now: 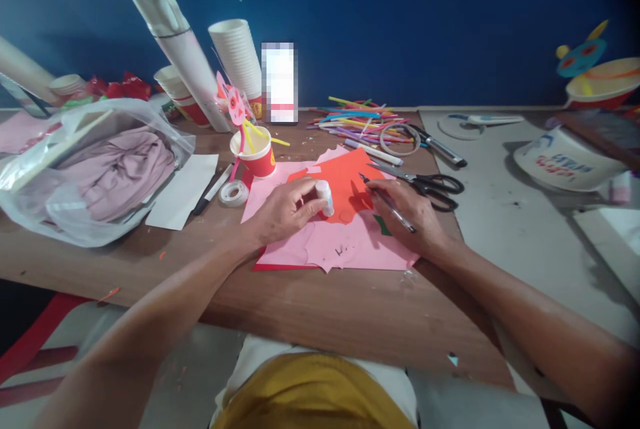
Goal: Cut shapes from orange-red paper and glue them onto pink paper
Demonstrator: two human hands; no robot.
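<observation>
My left hand (295, 208) holds a small white glue stick (325, 197) upright on a sheet of orange paper (345, 176). Between the fingers of my right hand (413, 210) is a pen (393, 208), its tip pointing up and left over the orange sheet. Beneath the orange sheet lie pink papers (295, 252) with jagged edges. A scrap of dark green paper (383, 224) sits beside my right hand. Black-handled scissors (435, 188) lie just beyond that hand, their blades reaching toward the orange sheet.
A paper cup (257, 159) with a pink paper figure stands behind the sheets. To its left are a tape roll (233, 194), a white card (183, 192) and a plastic bag (100, 216). Colourful pipe cleaners (350, 121), a utility knife (443, 149) and stacked cups (237, 56) are near the wall.
</observation>
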